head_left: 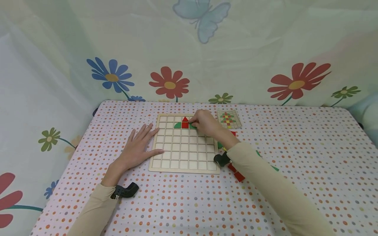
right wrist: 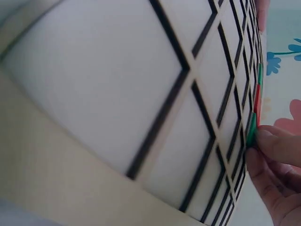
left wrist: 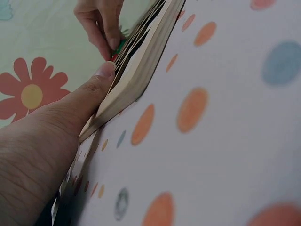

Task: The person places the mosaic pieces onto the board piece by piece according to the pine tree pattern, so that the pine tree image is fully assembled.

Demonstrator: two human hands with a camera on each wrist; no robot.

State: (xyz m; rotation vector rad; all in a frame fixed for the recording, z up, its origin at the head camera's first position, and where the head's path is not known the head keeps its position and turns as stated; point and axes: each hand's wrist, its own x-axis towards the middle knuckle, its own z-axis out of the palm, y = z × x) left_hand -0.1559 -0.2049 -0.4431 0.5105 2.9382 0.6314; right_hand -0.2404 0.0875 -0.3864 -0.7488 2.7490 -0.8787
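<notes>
A wooden grid board (head_left: pixel 180 147) lies on the dotted tabletop. My left hand (head_left: pixel 136 150) rests with spread fingers at its left edge, the thumb reaching over the frame. In the upper rows sit a red triangle (head_left: pixel 185 119), a red square (head_left: pixel 184 125) below it, and a green curved piece (head_left: pixel 178 125) to the square's left. Right of the square, my right hand (head_left: pixel 206 124) pinches another green piece (head_left: pixel 192 126) at the grid. The right wrist view shows thumb and finger on that green piece (right wrist: pixel 252 129), partly covering it.
A pattern card (head_left: pixel 237 124) with a coloured tree design lies beyond the board's upper right corner. Loose red pieces (head_left: pixel 239 177) and green pieces (head_left: pixel 275 168) lie right of the board, some hidden under the right forearm. A flowered backdrop (head_left: pixel 251 59) rises behind the table.
</notes>
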